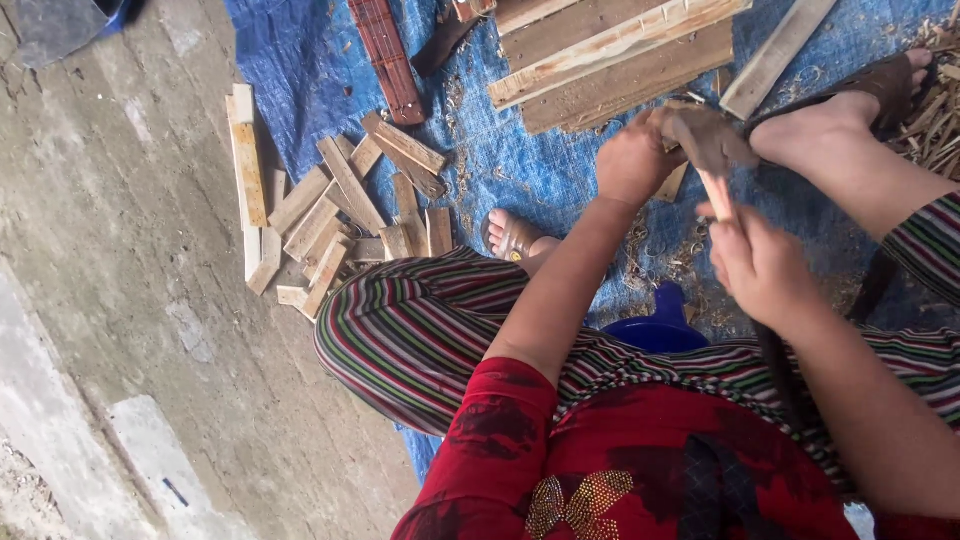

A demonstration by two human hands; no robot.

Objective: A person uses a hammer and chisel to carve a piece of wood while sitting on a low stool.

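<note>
Head view
Ground: a blue tarp (pixel 520 170) lies over bare concrete (pixel 130 250), strewn with wood shavings.
Cut pieces: a loose heap of short wood slats (pixel 340 215) lies at the tarp's left edge, some on the concrete, well apart from the hands.
Boards: longer planks (pixel 610 60) lie stacked at the top, just beyond the hands; a dark red grooved strip (pixel 388 60) lies to their left.
Scraps: thin splinters (pixel 935 120) are piled at the far right edge.
Seat: a blue plastic piece (pixel 660 325) shows between the knees, partly hidden by the striped trousers (pixel 420 330).
Feet: one sandalled foot (pixel 515 240) rests on the tarp below the left forearm; the other foot (pixel 850 115) lies just right of the work, close to the planks.
Left hand (pixel 635 160): curled shut around a small wood piece (pixel 672 180), which stands on the tarp in front of the planks; only its lower end shows.
Right hand (pixel 760 265): closed on the handle of a dark blade (pixel 705 135), whose head sits on top of the wood piece, touching the left hand.
In the way: the blade and both hands cover most of the wood piece.
</note>
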